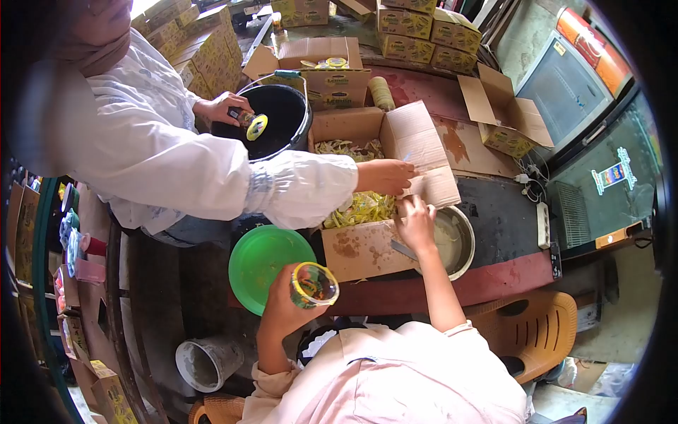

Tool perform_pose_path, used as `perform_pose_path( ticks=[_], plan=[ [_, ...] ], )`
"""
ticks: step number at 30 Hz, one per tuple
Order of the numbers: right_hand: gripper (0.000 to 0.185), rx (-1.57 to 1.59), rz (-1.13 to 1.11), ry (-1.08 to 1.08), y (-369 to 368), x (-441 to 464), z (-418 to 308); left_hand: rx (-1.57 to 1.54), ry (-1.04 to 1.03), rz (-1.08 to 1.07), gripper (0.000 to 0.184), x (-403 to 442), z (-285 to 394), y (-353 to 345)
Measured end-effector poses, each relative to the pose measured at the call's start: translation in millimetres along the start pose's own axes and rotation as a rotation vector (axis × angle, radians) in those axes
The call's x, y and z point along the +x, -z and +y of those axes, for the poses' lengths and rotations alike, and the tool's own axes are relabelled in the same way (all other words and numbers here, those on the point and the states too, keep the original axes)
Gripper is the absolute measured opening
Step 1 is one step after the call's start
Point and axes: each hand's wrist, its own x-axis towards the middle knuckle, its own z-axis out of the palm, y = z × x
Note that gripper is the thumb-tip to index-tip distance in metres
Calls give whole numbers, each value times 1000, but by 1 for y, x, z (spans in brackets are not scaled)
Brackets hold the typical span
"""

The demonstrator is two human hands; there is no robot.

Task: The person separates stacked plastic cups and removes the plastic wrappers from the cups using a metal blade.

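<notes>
My left hand (pixel 284 300) is wrapped round a clear plastic cup (pixel 315 284) with a yellow rim and coloured print, its mouth tilted up towards me. Behind that hand is a green basin (pixel 263 258). My right hand (pixel 415 220) is closed, fingers bent, beside a carton flap and the rim of a metal pot (pixel 462 244); whatever it pinches is hidden. A flat grey blade (pixel 403 249) shows beside my right wrist; I cannot tell if it is held. Yellow-green wrappers (pixel 364 210) fill an open carton (pixel 346 125) just beyond.
A co-worker in white sleeves (pixel 300 185) reaches across the carton and holds a dark cup (pixel 253 124) over a black bucket (pixel 272 106). Stacked cartons (pixel 406 32) stand behind. A power strip (pixel 543 225), an orange chair (pixel 537 325) and a white bucket (pixel 208 364) are nearby.
</notes>
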Motion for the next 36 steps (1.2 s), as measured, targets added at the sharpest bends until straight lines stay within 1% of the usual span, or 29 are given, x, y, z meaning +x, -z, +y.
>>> perform_pose_path(
  ticks=[1, 2, 5, 6, 9, 10, 11, 13, 17, 20, 23, 24, 26, 30, 33, 34, 36],
  plan=[
    [45, -20, -9, -29, 0, 1, 6, 3, 23, 7, 63, -4, -2, 3],
    [52, 16, -43, -62, -1, 3, 17, 9, 45, 13, 63, -7, -4, 5],
    [57, -72, 198, -61, -15, 7, 37, -31, 75, 42, 60, -11, 3, 2],
    [70, -99, 130, -118, -22, 14, 45, -46, 80, 47, 59, -11, 4, -1],
    [86, -119, -67, -253, -25, 34, 46, -37, 79, 60, 58, -6, 17, -15],
    [93, -117, -148, -260, -30, 41, 47, -25, 67, 53, 58, -5, 20, -21],
    [91, -164, -216, -257, -35, 43, 48, -11, 54, 46, 58, -3, 22, -26],
    [90, -149, -253, -232, -38, 46, 48, -28, 72, 52, 57, 0, 26, -38],
    [82, -50, -104, -190, -53, 44, 60, -23, 109, 50, 56, 6, 41, -56],
    [74, 1, -137, -238, -56, 49, 65, -3, 117, 51, 57, 8, 43, -65],
    [69, 41, -178, -217, -60, 56, 65, 8, 115, 57, 57, 10, 42, -71],
    [68, 26, -147, -191, -61, 58, 66, 2, 122, 51, 57, 11, 42, -74],
    [67, 33, -166, -174, -61, 64, 67, -9, 130, 45, 56, 15, 41, -77],
    [64, 65, -169, -130, -65, 79, 72, -80, 171, -3, 53, 28, 21, -90],
    [61, 182, -143, -95, -65, 85, 78, -141, 223, -62, 49, 35, 12, -103],
    [60, 221, -131, -86, -68, 87, 81, -171, 181, -97, 46, 38, 2, -108],
    [59, 301, -108, -66, -74, 90, 83, -331, 313, -152, 44, 43, -1, -119]
  ],
)
